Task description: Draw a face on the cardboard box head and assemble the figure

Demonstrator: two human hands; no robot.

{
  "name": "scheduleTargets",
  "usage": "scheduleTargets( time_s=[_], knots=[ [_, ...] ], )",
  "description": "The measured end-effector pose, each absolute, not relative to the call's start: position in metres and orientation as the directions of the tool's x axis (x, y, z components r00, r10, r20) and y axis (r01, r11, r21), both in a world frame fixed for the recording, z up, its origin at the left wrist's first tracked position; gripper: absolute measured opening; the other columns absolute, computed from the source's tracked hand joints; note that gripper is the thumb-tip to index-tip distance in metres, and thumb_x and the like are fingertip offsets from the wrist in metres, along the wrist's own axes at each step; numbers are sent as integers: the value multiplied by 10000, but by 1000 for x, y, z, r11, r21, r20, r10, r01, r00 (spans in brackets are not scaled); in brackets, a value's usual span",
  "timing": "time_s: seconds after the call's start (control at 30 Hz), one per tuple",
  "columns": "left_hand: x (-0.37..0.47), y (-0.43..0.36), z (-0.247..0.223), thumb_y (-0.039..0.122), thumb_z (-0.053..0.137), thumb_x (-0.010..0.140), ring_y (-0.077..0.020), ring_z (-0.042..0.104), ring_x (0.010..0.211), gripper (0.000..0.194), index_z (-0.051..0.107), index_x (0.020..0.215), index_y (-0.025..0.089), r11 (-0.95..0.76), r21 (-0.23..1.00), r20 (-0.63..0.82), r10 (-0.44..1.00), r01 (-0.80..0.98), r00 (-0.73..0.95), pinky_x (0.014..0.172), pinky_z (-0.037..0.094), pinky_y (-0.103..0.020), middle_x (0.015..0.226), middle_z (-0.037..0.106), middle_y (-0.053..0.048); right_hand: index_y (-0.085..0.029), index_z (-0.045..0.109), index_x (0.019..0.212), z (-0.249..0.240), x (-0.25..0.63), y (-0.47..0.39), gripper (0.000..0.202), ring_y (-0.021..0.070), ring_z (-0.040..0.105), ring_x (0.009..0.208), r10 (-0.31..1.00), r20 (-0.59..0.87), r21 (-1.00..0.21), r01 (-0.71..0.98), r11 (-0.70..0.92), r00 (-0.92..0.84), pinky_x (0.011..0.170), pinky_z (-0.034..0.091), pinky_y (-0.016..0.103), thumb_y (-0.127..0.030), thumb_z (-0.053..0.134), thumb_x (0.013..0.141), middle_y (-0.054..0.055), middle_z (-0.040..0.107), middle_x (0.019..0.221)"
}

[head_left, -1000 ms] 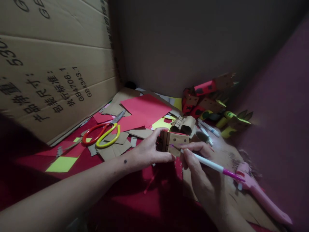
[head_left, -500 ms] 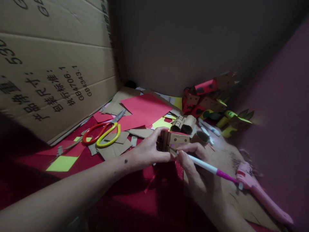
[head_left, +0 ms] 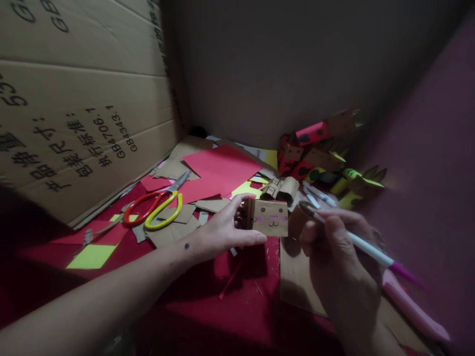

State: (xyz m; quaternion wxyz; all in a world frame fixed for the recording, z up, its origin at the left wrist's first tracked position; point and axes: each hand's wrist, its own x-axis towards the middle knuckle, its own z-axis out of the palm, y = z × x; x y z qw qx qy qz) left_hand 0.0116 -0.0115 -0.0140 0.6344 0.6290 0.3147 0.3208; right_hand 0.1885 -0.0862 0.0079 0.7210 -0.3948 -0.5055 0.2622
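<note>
Head view: two bare hands work above a red surface.
Left hand [head_left: 222, 231]: thumb below and fingers above, they hold the small cardboard block [head_left: 270, 218], on which is a drawn animal face.
Right hand [head_left: 343, 257]: thumb and forefinger are pinching the white marker [head_left: 371, 251], its tip apart from the block.
Cardboard rolls [head_left: 288, 189]: behind the block, hollow; their dark inside cannot be told.
Cardboard box [head_left: 96, 94]: upright at the left, with black print.
Scissors [head_left: 162, 206]: near the left wrist, on scraps.
</note>
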Motion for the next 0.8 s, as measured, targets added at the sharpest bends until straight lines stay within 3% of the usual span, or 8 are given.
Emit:
scheduleTargets(
  time_s=[0.13, 0.23, 0.43, 0.57, 0.8],
  knots=[
    [11, -10, -16, 312, 821, 707, -279, 621, 1046, 705, 419, 1285, 283, -19, 999, 45, 804, -50, 593, 806, 502, -375, 1111, 654, -65, -217, 637, 897, 12, 190, -83, 86, 90, 530, 444, 715, 531, -829, 105, 549, 455, 424, 424, 200, -234, 567, 943, -47, 604, 566],
    [11, -9, -19, 292, 826, 708, -274, 615, 1079, 701, 427, 1284, 302, -12, 996, 65, 800, -92, 597, 825, 497, -373, 1139, 647, -56, -201, 635, 870, 13, 189, -80, 70, 92, 547, 439, 728, 483, -853, 75, 516, 487, 399, 411, 203, -227, 588, 915, -34, 628, 584],
    [10, -7, -18, 314, 823, 710, -307, 587, 1101, 749, 380, 1314, 319, 32, 997, 20, 787, -73, 616, 740, 509, -356, 1167, 618, -80, -206, 641, 904, 5, 192, -79, 80, 94, 560, 486, 778, 466, -860, 7, 511, 422, 421, 413, 201, -274, 600, 918, -33, 620, 595],
    [9, -8, -15, 306, 819, 697, -307, 579, 1100, 779, 362, 1328, 284, 42, 998, 1, 791, -56, 611, 769, 508, -368, 1170, 611, -101, -214, 634, 937, -2, 195, -78, 150, 100, 552, 491, 811, 444, -875, -12, 484, 382, 427, 431, 210, -352, 575, 945, -32, 611, 610],
    [10, -6, -20, 270, 796, 719, -321, 587, 1132, 755, 376, 1346, 301, 33, 994, 35, 804, -102, 594, 811, 514, -398, 1248, 603, -98, -239, 583, 1012, -10, 193, -77, 94, 102, 544, 502, 733, 579, -808, 134, 574, 357, 454, 454, 226, -307, 554, 956, -41, 595, 681]
  ],
)
